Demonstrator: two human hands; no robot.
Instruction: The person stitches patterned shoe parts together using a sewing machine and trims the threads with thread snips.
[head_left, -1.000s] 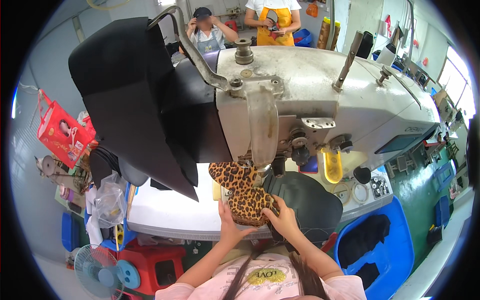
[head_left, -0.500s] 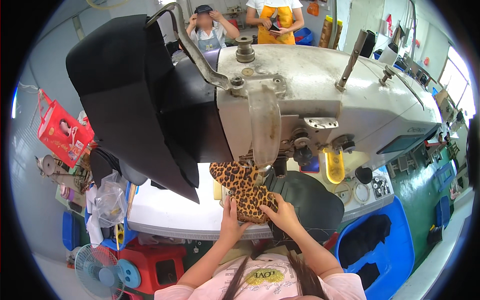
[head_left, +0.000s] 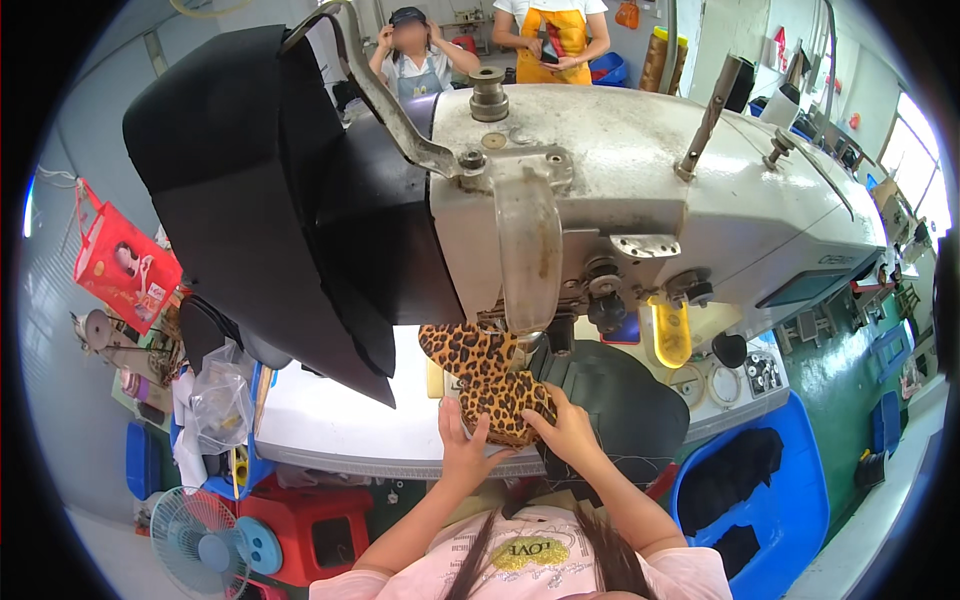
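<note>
A leopard-print fabric piece [head_left: 495, 385] lies on the sewing machine's bed, its far part beneath the white machine head [head_left: 600, 170]. My left hand [head_left: 465, 450] is at its near left edge, fingers stretched and apart, the thumb against the print. At the near right edge my right hand [head_left: 570, 430] grips the fabric, thumb on top and fingers along the side. The needle and presser foot are hidden behind the machine's guard [head_left: 528, 255]. A dark padded piece [head_left: 625, 400] lies just right of my right hand.
A black cover [head_left: 230, 190] hangs over the machine's left end. Below right stands a blue tub [head_left: 800, 480] with black pieces. A fan [head_left: 212, 550] and red stool [head_left: 310, 535] stand lower left. Two people, one in an orange apron [head_left: 552, 45], are beyond the machine.
My left hand's fingers have shifted slightly left and spread away from the fabric's edge. My right hand and the leopard-print piece stay almost in place.
</note>
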